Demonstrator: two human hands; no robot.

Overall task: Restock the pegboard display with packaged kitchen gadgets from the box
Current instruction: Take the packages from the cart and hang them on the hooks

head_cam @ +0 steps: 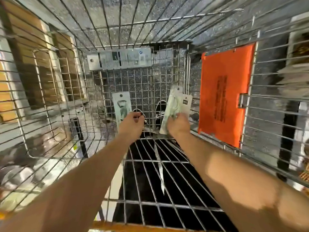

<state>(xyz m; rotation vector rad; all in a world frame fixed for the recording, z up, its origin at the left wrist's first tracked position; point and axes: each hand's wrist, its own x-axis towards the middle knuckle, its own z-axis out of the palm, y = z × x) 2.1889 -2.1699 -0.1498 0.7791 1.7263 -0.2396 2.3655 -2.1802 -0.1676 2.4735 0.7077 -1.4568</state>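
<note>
Head view: the camera looks down into a wire cart (pixel 167 72); both forearms reach to its far end. The left hand (pixel 132 122) has its fingers curled at the lower end of a bottle-opener card (pixel 121 104), which stands upright above the knuckles with its hang hole at the top; the hold appears to be a pinch, though the hand hides the contact point. The right hand (pixel 178 124) is clamped around a stack of carded gadgets (pixel 175 106), fanned slightly and tilted to the right. A long carded package (pixel 119 60) lies sideways against the far wall of the cart, well apart from both hands and untouched. An orange panel (pixel 224 94) is fixed to the right wall of the cart. Neither the pegboard nor a box is in view. Status, as a judgement: the work is at the pick-up stage. Stock is in both hands but no item is shown hung on a peg. Remaining steps: collect the long package, carry the items to the display, and hang each card by its hole.
</note>
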